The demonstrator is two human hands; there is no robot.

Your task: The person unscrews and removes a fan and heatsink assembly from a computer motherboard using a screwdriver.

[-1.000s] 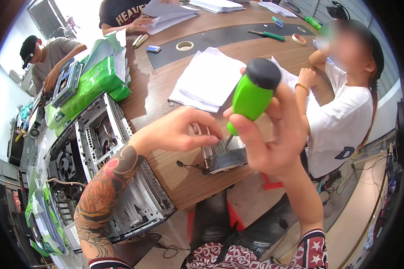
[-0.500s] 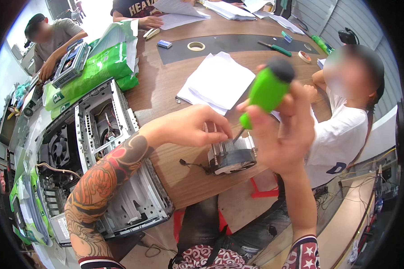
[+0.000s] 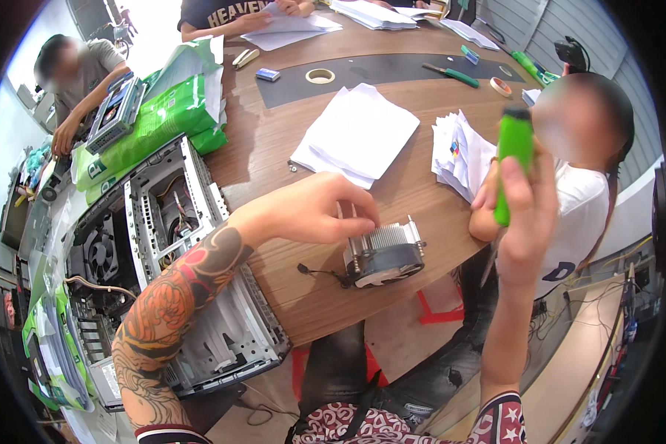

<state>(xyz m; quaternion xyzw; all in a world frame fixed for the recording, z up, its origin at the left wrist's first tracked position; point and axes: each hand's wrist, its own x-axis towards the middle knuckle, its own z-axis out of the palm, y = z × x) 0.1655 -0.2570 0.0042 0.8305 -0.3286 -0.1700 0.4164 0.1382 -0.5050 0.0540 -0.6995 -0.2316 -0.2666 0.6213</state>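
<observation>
A metal finned cooler with a black fan (image 3: 386, 253) lies on its side near the front edge of the wooden table (image 3: 414, 96). My left hand (image 3: 314, 209) rests on top of its fins and grips it. My right hand (image 3: 527, 214) is raised to the right of the cooler, off the table's edge, and holds a screwdriver with a green handle (image 3: 512, 159) upright. A thin black cable runs from the cooler toward the left.
An open computer case (image 3: 174, 244) stands left of the table beside my left forearm. Stacks of white paper (image 3: 359, 133) lie behind the cooler. A person in a white shirt sits at the right (image 3: 581, 214). Other people work at the far left and back. Green bags (image 3: 177, 111) lie at the table's left end.
My right hand has lifted the screwdriver away from the cooler and moved it right. My left hand stays on the cooler, which now shows its fan side.
</observation>
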